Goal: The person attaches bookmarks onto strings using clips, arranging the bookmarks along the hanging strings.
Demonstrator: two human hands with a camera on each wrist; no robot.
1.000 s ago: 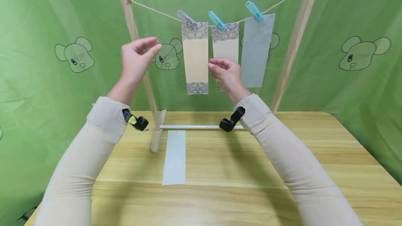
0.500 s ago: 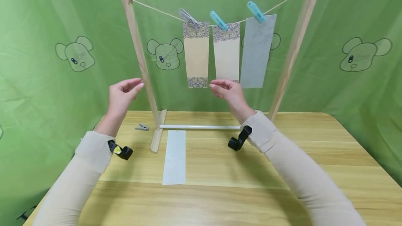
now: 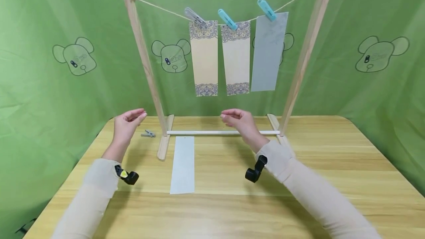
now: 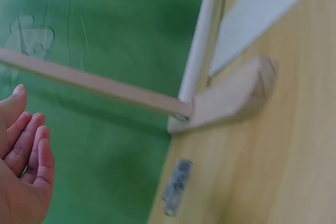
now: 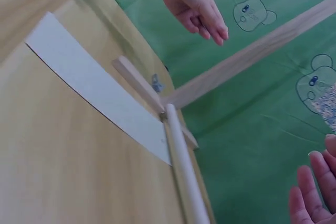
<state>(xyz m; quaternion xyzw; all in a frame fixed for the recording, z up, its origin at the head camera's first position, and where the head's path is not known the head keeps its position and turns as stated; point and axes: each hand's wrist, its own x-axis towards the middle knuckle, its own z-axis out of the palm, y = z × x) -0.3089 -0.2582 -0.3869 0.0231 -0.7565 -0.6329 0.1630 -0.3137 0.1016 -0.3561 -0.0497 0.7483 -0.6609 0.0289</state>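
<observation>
My left hand [image 3: 125, 128] hangs in the air just left of the rack's left post, fingers loosely bent and holding nothing. Below and to its right, a grey clothespin [image 3: 148, 133] lies on the table. My right hand [image 3: 241, 124] hovers in front of the rack's white crossbar [image 3: 206, 132], its relaxed fingers also without anything in them. A pale blue-grey paper strip [image 3: 183, 165] lies flat on the wood between the hands. In the left wrist view the clothespin [image 4: 177, 187] sits near the table edge, apart from the fingers [image 4: 31, 150].
A string [image 3: 162, 9] runs between two wooden posts [image 3: 307, 54]. From it hang a cream patterned strip [image 3: 204, 62] under a grey clothespin [image 3: 195, 17], and a whitish patterned strip [image 3: 236, 62] and a blue-grey strip [image 3: 269, 54] under blue clothespins [image 3: 266, 9].
Both hands have moved down from the level of the hanging strips to near the crossbar. The right hand no longer overlaps the middle strip, and the grey clothespin on the table has come into view.
</observation>
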